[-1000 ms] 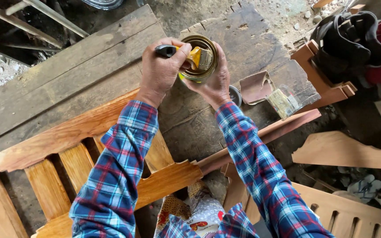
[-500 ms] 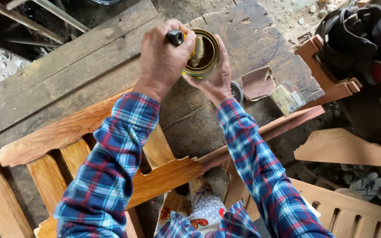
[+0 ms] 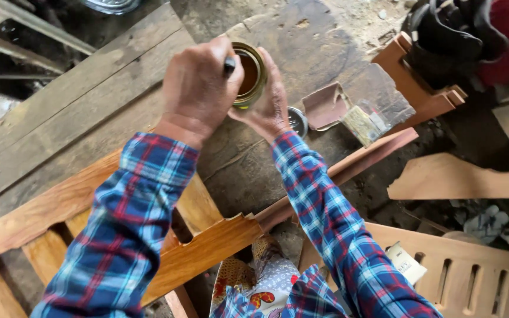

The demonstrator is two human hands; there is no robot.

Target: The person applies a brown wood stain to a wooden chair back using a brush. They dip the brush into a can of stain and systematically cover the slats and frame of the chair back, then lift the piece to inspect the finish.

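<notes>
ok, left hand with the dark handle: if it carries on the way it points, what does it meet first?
Most likely the brown liquid in the open tin. The left hand points its dark handle into the tin's mouth, which the right hand cups. Depth is unclear; it may already be dipped.

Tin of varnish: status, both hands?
Right hand cups open tin. Left hand grips dark brush handle at the rim. Wooden frame below; nothing blocking.

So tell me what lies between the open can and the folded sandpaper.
In the head view, a small round metal lid lies between the can and the sandpaper, partly hidden behind the right hand that holds the can.
</notes>
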